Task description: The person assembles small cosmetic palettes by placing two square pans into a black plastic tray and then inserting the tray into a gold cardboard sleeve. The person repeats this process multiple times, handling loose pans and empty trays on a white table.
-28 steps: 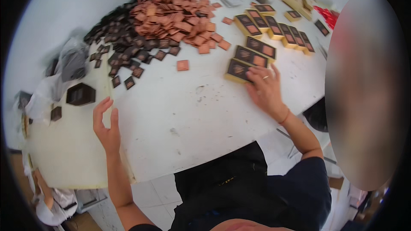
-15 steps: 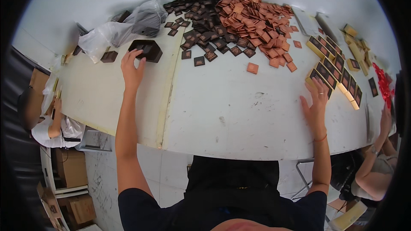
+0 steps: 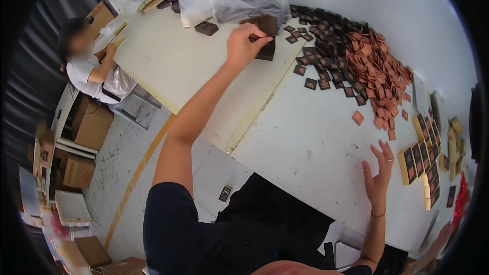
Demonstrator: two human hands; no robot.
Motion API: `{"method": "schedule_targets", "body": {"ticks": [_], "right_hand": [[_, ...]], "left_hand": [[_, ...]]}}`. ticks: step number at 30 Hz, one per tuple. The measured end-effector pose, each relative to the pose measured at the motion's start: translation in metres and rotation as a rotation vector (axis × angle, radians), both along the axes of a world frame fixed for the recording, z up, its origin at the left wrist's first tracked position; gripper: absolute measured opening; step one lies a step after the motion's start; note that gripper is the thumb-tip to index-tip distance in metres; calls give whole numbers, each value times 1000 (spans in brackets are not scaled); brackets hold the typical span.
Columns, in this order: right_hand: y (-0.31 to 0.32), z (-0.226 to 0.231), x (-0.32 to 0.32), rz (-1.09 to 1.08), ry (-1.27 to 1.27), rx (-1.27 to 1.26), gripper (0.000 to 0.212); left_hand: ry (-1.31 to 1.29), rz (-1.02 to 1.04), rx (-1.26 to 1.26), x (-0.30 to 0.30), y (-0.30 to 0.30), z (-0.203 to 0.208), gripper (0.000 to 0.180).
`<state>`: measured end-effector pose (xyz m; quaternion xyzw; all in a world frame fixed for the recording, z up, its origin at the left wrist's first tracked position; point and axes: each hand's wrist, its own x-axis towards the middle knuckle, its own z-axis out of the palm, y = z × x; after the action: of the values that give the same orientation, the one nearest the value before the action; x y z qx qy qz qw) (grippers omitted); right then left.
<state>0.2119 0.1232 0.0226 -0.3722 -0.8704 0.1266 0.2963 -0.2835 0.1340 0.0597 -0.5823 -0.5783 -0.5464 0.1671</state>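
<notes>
My left hand (image 3: 243, 46) pinches a dark brown tray-like piece (image 3: 264, 23) by its near edge, at the far part of the table's left section. Just beneath it stands another dark brown box part (image 3: 267, 51), half hidden by the hand and the piece. Motion blurs the held piece somewhat. My right hand (image 3: 378, 177) is held over the white tabletop with fingers spread and nothing in them. To its right lie gold-sided boxes (image 3: 407, 165) filled with dark and copper square packets.
Loose dark square packets (image 3: 331, 61) and copper ones (image 3: 374, 66) are heaped along the back wall. Plastic bags (image 3: 198, 7) and a small dark box (image 3: 206, 28) lie at the back left. One person (image 3: 89, 66) sits left; another's arm (image 3: 433, 247) shows at lower right.
The view has swung left. My left hand has gone from touching the dark box to gripping a raised dark piece. My right hand has come away from the gold boxes.
</notes>
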Motion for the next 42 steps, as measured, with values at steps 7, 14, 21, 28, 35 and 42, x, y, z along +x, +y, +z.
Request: {"method": "schedule_targets", "body": {"ticks": [7, 14, 21, 28, 35, 42], "right_hand": [[-5, 23, -102, 380, 247, -279, 79], [-11, 13, -150, 465, 593, -901, 87], [-1, 5, -117, 332, 267, -569, 84], [-22, -18, -87, 311, 148, -414, 80], [-28, -23, -71, 276, 136, -352, 72], [-12, -27, -61, 124, 359, -281, 73]], "left_hand": [[-902, -667, -331, 127, -63, -27, 20], [-1114, -828, -518, 164, -90, -34, 25], [-676, -316, -451, 25, -31, -66, 15], [-785, 300, -150, -122, -13, -110, 12], [-710, 161, -269, -126, -15, -111, 16], [-626, 64, -345, -158, -14, -135, 17]]}}
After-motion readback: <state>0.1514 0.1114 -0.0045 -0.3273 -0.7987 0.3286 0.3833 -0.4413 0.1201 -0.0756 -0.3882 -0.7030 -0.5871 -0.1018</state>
